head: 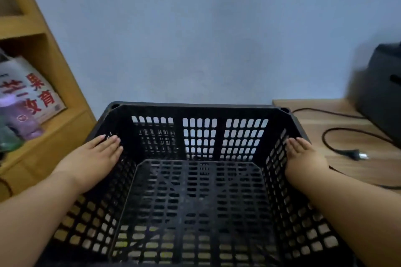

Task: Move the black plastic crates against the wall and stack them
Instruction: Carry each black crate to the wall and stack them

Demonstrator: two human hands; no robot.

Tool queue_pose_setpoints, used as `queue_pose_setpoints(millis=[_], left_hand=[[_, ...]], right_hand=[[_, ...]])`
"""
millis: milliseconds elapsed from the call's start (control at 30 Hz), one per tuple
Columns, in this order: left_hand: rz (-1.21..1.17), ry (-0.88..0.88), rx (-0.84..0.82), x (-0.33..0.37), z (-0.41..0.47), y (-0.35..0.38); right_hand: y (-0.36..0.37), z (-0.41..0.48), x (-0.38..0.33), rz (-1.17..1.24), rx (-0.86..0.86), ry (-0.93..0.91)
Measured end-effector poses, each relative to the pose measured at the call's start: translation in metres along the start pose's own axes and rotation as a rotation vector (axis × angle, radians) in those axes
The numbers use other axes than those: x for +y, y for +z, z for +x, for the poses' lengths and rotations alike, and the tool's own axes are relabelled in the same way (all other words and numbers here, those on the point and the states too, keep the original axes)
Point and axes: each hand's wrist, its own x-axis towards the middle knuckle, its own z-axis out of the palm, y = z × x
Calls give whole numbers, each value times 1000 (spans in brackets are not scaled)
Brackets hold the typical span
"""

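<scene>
Head view, looking down into an empty black plastic crate [199,191] with perforated walls and a perforated floor. The crate fills the lower middle of the view, its far wall close against the pale blue-grey wall [195,28]; whether the two touch cannot be told. Through the slots of the far crate wall on the left, a second dark grid is visible, but what it belongs to cannot be told. The left hand [95,158] lies flat on the crate's left rim, fingers extended and together, pointing toward the far wall; the fingers are not curled around the rim, so the hand presses or rests rather than clasps. The right hand [303,158] is set on the right rim in the same manner, seen more edge-on, fingers straight and together; whether its thumb hooks the outer side of the rim cannot be told. Both forearms enter from the bottom corners. To the left stands a light wooden shelf unit [43,50] holding a printed package with red characters [32,97] and some blurred purple and green items. To the right, a wooden surface [325,123] carries a dark box-shaped device [382,89], blurred at the frame edge, and a black power cord [338,136] looping across the wood and ending in a plug [358,155] that lies loose, near the right hand but apart from it.
</scene>
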Motion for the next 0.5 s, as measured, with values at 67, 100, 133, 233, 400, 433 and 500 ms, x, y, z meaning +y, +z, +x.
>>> queue_pose_setpoints(millis=[67,100,133,233,400,433,500], left_hand=[[3,6,43,-16,41,-13],[0,8,58,-22,63,-19],[-4,10,77,-28,86,-24],[-23,26,107,-41,152,-40],[-57,42,124,-50,239,-47],[-61,49,120,-50,254,-47],[-60,71,111,-48,281,-45]], right_hand=[[-13,30,28,-13,-16,30],[-20,45,40,-14,-21,42],[-26,60,52,-12,-26,52],[-42,105,79,-9,-50,65],[-54,175,103,19,-47,50],[-54,187,106,24,-52,43],[-52,209,108,30,-68,35]])
